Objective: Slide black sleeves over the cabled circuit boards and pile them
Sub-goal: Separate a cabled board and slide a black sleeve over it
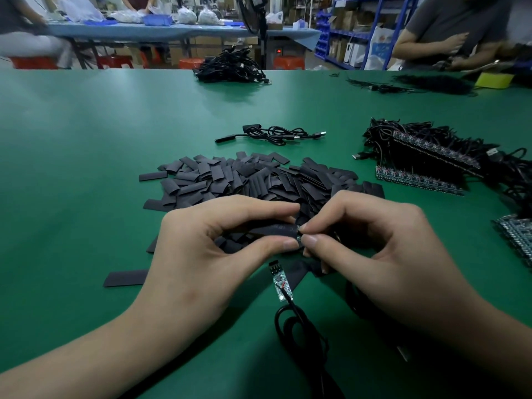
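My left hand (207, 249) pinches a black sleeve (273, 230) between thumb and fingers, held level above the green table (86, 168). My right hand (371, 243) pinches the end of a small circuit board (299, 237) at the sleeve's right mouth; only a sliver of the board shows. A second bare circuit board (280, 283) lies on the table below my hands, with its black cable (299, 332) coiled toward me. A wide heap of flat black sleeves (253, 177) lies just behind my hands.
Bare boards with cables are stacked at the right (431, 159), with more boards at the right edge (515, 237). A sleeved cable (273, 135) lies behind the heap, and a pile of cables (230, 67) sits at the far edge. A person (449, 27) works at far right.
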